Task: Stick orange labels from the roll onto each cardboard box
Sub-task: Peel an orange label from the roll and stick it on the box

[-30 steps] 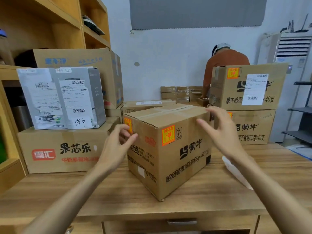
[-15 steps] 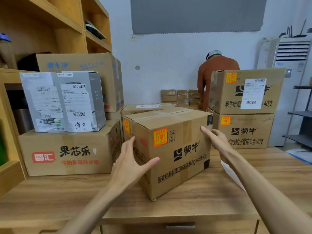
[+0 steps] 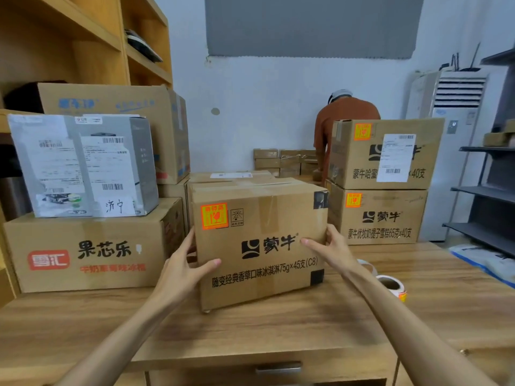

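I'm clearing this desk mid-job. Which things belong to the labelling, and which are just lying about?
Job: centre box, gripped by left hand and right hand; its orange label; label roll; stacked boxes.
Lying about: grey parcel; air conditioner; metal shelving.

Both bare forearms reach forward over the desk's (image 3: 250, 332) near edge, converging on the box (image 3: 278, 288). The left hand (image 3: 185, 270) grips its left front edge, thumb across the front, fingers round the side. The right hand (image 3: 333, 250) grips the right edge likewise.
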